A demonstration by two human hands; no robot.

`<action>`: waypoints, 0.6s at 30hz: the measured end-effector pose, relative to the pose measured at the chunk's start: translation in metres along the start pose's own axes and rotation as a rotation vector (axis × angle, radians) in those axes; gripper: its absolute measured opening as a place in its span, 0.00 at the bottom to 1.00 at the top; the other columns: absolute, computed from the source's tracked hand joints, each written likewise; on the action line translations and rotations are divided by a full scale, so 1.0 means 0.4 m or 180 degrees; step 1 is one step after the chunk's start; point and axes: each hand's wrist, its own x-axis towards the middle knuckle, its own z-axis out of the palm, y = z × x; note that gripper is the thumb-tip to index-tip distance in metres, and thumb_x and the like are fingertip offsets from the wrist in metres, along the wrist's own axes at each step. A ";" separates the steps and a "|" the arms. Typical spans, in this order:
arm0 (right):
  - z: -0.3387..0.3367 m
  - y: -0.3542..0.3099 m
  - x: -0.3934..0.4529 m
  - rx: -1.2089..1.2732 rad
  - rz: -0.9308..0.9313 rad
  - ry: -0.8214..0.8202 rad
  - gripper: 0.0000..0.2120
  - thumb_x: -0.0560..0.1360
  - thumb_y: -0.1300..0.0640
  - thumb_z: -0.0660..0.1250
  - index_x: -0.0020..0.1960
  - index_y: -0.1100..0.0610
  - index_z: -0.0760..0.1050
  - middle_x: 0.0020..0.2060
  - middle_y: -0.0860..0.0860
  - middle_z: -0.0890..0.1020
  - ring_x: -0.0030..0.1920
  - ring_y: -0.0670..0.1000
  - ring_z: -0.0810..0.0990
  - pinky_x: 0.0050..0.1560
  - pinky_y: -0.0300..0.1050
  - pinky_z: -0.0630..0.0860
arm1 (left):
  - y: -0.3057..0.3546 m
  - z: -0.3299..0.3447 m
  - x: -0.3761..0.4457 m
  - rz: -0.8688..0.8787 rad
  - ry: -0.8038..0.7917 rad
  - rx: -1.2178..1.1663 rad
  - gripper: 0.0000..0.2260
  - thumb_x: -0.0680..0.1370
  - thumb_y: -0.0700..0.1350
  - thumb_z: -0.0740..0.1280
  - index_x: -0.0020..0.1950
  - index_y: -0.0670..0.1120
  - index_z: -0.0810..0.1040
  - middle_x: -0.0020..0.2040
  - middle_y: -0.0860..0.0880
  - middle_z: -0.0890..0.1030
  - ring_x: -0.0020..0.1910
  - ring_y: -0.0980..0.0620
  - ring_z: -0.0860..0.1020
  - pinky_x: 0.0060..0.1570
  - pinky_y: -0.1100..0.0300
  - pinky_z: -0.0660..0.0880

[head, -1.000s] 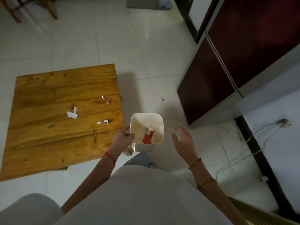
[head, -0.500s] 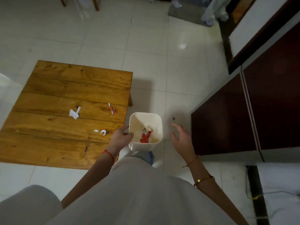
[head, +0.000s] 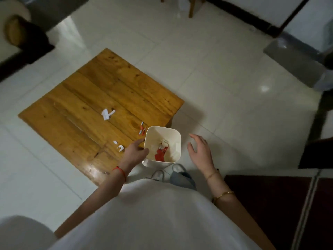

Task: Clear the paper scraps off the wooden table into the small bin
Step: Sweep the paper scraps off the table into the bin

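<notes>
A small white bin (head: 175, 141) with red and white scraps inside is held at the near right corner of the low wooden table (head: 90, 98). My left hand (head: 134, 153) grips the bin's left rim. My right hand (head: 200, 148) hovers open just right of the bin, not touching it. On the table lie a white paper scrap (head: 107, 114) near the middle, red and white bits (head: 142, 130) right beside the bin's far left corner, and small white bits (head: 119, 147) just left of my left hand.
White tiled floor surrounds the table. A dark cabinet (head: 281, 204) stands at the near right. My shoes (head: 158, 175) show below the bin. Chair legs (head: 191, 6) stand at the far top, and dark furniture (head: 23, 38) at the far left.
The view has swung round, so the table now looks turned. The bin, held in my left hand, has come closer to the table corner and the red bits. My right hand stays open beside it.
</notes>
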 end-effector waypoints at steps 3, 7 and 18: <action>-0.019 0.013 0.090 -0.0113 -0.0311 -0.0389 0.18 0.79 0.54 0.61 0.68 0.56 0.71 0.64 0.52 0.75 0.66 0.52 0.71 0.65 0.42 0.66 | -0.008 0.027 0.007 -0.0190 0.0261 -0.0268 0.24 0.72 0.43 0.64 0.68 0.49 0.72 0.47 0.46 0.83 0.45 0.47 0.81 0.45 0.57 0.77; -0.049 0.034 0.200 -0.0280 -0.0661 -0.0939 0.19 0.79 0.53 0.61 0.69 0.55 0.70 0.65 0.52 0.75 0.66 0.51 0.70 0.62 0.39 0.64 | -0.001 0.087 0.003 -0.0532 0.0635 -0.0848 0.24 0.71 0.44 0.65 0.68 0.48 0.73 0.53 0.42 0.83 0.48 0.45 0.80 0.52 0.53 0.78; 0.031 0.026 0.440 -0.0645 -0.1545 -0.2039 0.20 0.80 0.53 0.59 0.70 0.55 0.67 0.70 0.51 0.69 0.69 0.50 0.67 0.68 0.45 0.66 | -0.052 0.266 0.034 -0.1419 0.1272 -0.1946 0.23 0.74 0.44 0.66 0.70 0.50 0.70 0.62 0.42 0.79 0.56 0.42 0.79 0.56 0.49 0.77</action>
